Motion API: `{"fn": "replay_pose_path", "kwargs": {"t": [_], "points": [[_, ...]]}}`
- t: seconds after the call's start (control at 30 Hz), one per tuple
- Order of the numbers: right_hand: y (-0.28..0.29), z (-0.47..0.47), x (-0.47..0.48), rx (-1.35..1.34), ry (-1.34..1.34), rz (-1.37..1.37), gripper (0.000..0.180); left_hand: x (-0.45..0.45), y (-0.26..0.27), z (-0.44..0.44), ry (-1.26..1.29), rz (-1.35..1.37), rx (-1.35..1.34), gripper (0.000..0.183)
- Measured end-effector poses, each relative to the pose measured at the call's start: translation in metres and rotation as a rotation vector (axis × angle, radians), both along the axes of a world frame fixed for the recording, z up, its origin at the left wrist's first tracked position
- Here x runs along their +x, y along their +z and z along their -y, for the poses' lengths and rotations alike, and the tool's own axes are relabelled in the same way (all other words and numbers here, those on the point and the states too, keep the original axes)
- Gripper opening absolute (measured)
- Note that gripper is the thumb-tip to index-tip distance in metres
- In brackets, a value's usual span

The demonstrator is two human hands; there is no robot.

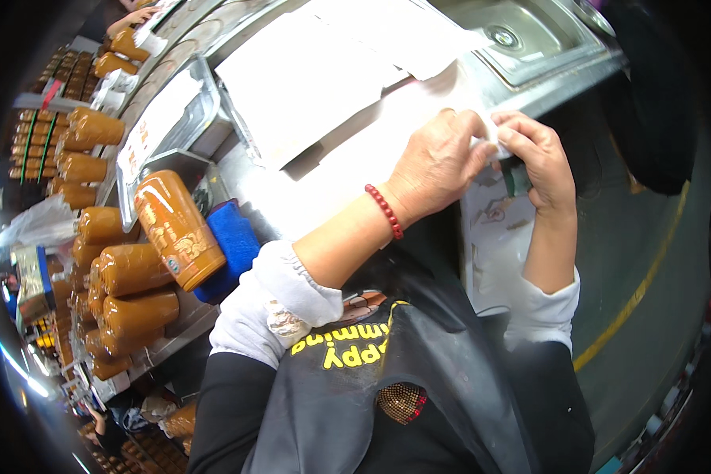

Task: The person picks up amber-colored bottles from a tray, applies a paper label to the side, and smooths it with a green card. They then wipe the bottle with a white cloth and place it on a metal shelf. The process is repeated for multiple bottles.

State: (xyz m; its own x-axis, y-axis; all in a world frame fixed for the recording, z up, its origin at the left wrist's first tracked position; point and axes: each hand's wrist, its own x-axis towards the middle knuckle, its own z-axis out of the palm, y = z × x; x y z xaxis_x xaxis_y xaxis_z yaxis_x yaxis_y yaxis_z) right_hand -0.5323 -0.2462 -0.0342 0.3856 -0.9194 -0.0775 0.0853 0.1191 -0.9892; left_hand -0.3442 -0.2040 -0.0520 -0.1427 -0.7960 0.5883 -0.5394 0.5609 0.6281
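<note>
My left hand (441, 160), with a red bead bracelet (384, 211) at the wrist, pinches a small crumpled white piece (490, 133) that looks like paper or film. From the other side, the fingertips of my right hand (539, 157) hold the same piece. Both hands are raised near the table's front edge, over a white container (492, 219) with pale scraps in it. Large white sheets (308, 77) lie on the metal table beyond my hands. Left of my left forearm, an amber-brown bottle (178, 231) with gold print lies tilted against a folded blue cloth (231, 243).
Many similar brown bottles (136, 269) crowd the left side. A metal tray (204, 118) holding printed sheets stands behind the near bottle. A steel sink (527, 35) is at the far right. Another person's hand (139, 16) shows at top left.
</note>
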Motion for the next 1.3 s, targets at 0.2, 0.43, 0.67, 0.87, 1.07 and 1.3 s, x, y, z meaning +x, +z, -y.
{"fn": "replay_pose_path", "kwargs": {"t": [0.2,0.43,0.67,0.87,1.07,1.3], "points": [[-0.011,0.004,-0.014,-0.023,-0.077,-0.005,0.016,0.05,0.006,0.022,0.466,0.592,0.094,0.025],[-0.016,0.006,-0.017,-0.006,-0.11,0.062,0.016,0.103,-0.014,0.034,0.56,0.88,0.108,0.019],[-0.02,0.005,-0.022,0.011,-0.122,0.057,0.019,0.134,-0.014,0.054,0.539,0.931,0.121,0.017],[-0.018,0.006,-0.018,0.048,-0.134,0.049,0.028,0.128,-0.018,0.056,0.59,0.777,0.031,0.012],[-0.013,0.003,-0.006,0.121,-0.084,0.146,0.027,0.04,0.025,0.023,0.063,0.198,0.283,0.014],[-0.009,-0.001,-0.002,0.008,-0.004,0.111,0.018,0.006,0.016,0.01,-0.031,0.062,0.243,0.026]]}}
